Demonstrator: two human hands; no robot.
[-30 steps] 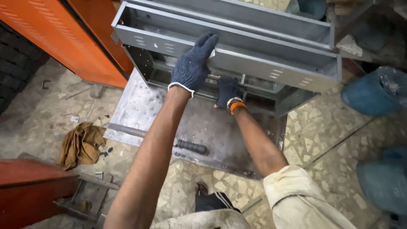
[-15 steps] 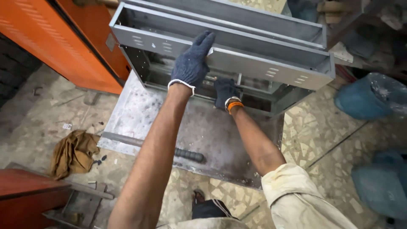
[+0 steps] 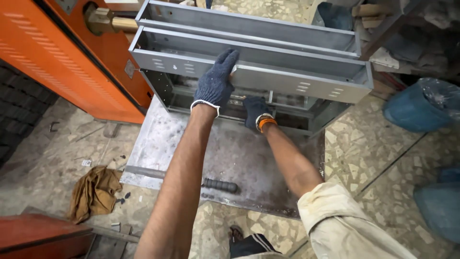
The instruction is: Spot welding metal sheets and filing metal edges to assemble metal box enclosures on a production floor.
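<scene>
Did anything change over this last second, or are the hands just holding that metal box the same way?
Hardly anything changed. The left hand still lies flat on the top edge of the grey metal box, and the right hand still reaches into it lower down. Only the view shifted a little. The rod on the metal sheet and the brown rag stayed put.

Metal cabinet frame (image 3: 297, 81) standing at far end of steel floor plate (image 3: 249, 158). Left hand (image 3: 215, 81) on frame's upper front rail; right hand (image 3: 255, 111) lower, inside the frame opening. Hammer (image 3: 191, 178) lying on plate's near edge. Crumpled rag (image 3: 94, 192) on floor, left of plate. Machine housing (image 3: 62, 57) left of frame. Bags (image 3: 421, 105) right of frame.
</scene>
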